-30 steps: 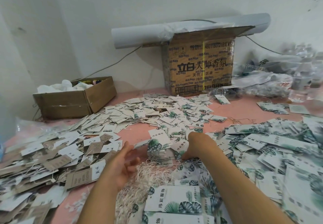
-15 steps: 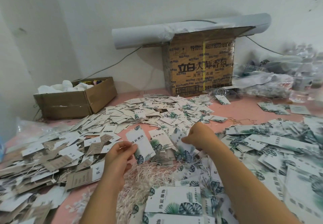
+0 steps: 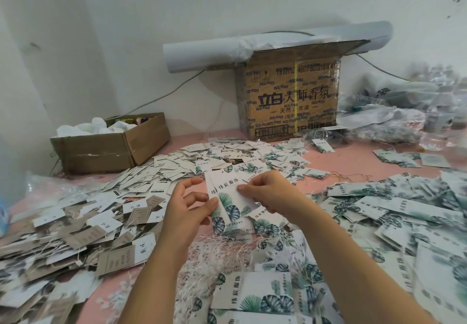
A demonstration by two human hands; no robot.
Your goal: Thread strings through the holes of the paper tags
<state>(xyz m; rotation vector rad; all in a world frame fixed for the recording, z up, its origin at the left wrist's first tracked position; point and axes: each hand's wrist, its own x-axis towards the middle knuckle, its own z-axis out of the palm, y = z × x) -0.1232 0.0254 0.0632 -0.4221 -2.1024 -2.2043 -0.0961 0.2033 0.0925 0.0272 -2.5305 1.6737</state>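
The pink tabletop (image 3: 353,164) meets a white wall (image 3: 227,7). Against the wall stand a printed cardboard carton (image 3: 288,101), topped by a white paper roll (image 3: 202,53), and an open brown box (image 3: 108,151). Tag heaps (image 3: 75,222) cover the surface. A frayed pale string bundle (image 3: 214,255) lies beneath your hands. Your left hand (image 3: 187,207) and right hand (image 3: 267,192) each pinch the leaf-printed paper tags (image 3: 228,197), held above the heaps.

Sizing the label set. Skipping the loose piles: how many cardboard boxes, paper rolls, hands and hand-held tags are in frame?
Brown cardboard boxes: 2, low open box, tall printed box
White paper roll: 1
Bare hands: 2, left hand, right hand
White leaf-print paper tags held: 2, rear tag in the left, front tag in the right
Total: 7
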